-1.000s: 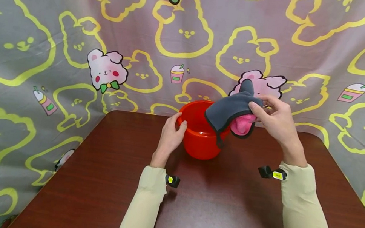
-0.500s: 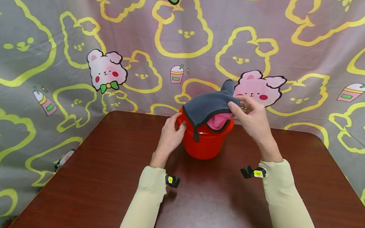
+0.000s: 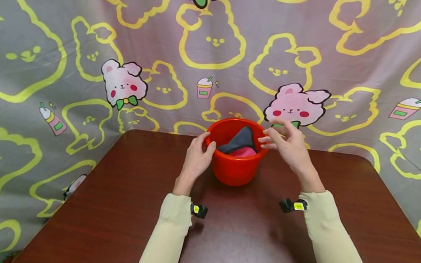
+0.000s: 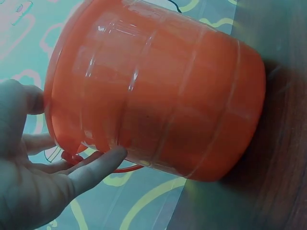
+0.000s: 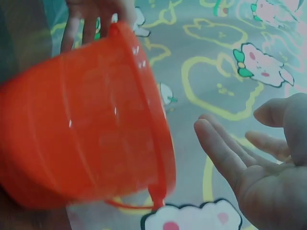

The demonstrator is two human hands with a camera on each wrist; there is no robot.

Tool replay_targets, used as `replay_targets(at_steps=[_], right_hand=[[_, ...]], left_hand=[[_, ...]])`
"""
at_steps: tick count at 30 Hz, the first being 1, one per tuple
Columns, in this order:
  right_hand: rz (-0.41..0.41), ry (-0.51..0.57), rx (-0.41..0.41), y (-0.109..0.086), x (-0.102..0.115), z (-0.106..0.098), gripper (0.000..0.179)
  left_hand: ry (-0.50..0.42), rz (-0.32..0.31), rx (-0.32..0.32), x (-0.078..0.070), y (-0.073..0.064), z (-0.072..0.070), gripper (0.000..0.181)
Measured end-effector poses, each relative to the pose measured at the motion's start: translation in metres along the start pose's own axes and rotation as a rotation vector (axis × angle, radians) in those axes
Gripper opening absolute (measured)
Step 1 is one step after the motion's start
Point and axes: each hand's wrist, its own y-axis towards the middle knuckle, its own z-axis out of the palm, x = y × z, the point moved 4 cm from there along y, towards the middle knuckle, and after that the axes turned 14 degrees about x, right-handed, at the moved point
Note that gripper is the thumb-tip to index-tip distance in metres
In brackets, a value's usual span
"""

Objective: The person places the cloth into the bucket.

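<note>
A red plastic bucket (image 3: 234, 169) stands upright toward the far side of the table. My left hand (image 3: 197, 156) holds its left rim, thumb at the front and fingers along the side; the left wrist view shows the fingers against the outer wall, by the handle's hinge. Inside the bucket lies a crumpled cloth (image 3: 240, 139), grey on one face and pink on the other, with black edging. My right hand (image 3: 289, 145) hovers just right of the rim, fingers spread and holding nothing. In the right wrist view that hand (image 5: 259, 153) is apart from the bucket.
The brown wooden table (image 3: 126, 209) reaches back to a grey patterned curtain (image 3: 190, 37) close behind the bucket. A thin red handle (image 5: 129, 206) hangs down the bucket's side. Small black cameras (image 3: 198, 210) sit at both wrists.
The right hand carried the cloth left over the bucket and let it go; the cloth dropped inside. That hand's fingers then spread beside the rim. The left hand stayed on the bucket.
</note>
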Motion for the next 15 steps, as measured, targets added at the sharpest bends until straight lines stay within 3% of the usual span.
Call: replay_targets(at_steps=[5, 9, 15], right_hand=[[0.011, -0.088, -0.018, -0.007, -0.007, -0.014, 0.035], [0.065, -0.243, 0.040, -0.016, -0.020, -0.027, 0.034], [0.156, -0.574, 0.184, -0.035, -0.049, -0.043, 0.037]], left_hand=[[0.003, 0.001, -0.002, 0.003, 0.000, -0.009, 0.046], [0.038, 0.012, 0.041, 0.006, -0.002, -0.016, 0.046], [0.236, 0.022, 0.160, 0.013, -0.003, -0.027, 0.049]])
